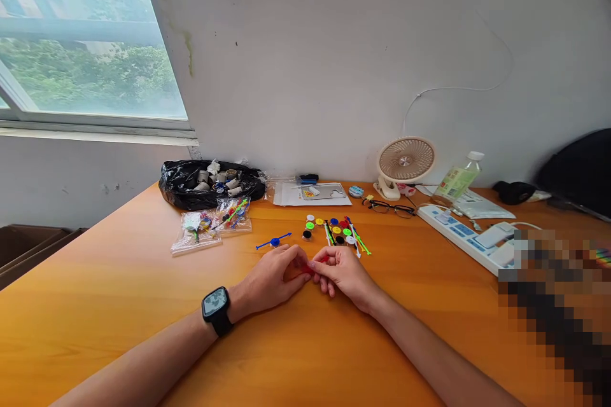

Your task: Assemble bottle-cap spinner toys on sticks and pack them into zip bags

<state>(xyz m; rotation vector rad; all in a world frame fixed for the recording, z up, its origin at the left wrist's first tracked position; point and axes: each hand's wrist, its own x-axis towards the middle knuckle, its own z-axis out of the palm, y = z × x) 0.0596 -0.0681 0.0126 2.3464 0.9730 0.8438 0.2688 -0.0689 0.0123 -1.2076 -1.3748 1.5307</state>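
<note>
My left hand [286,270], with a black watch [216,308] on its wrist, pinches a small red plastic spinner piece [309,271] between thumb and fingers. From the other side my right hand [344,272] is closed on the same piece, and the fingertips of both hands nearly meet. Most of the piece is hidden by fingers. Just beyond my left hand lies a blue arrow on a round base [275,242]. Past my right hand are several round colored discs [336,229] and a few loose arrows [359,238] in green, white and blue.
Clear bags of colorful parts [196,232] lie at left, before a black plastic bag [174,184] holding grey tube pieces. Along the wall stand a clip fan [405,160] and a bottle [456,181]. Glasses [389,206] and a white power strip [461,235] are at right.
</note>
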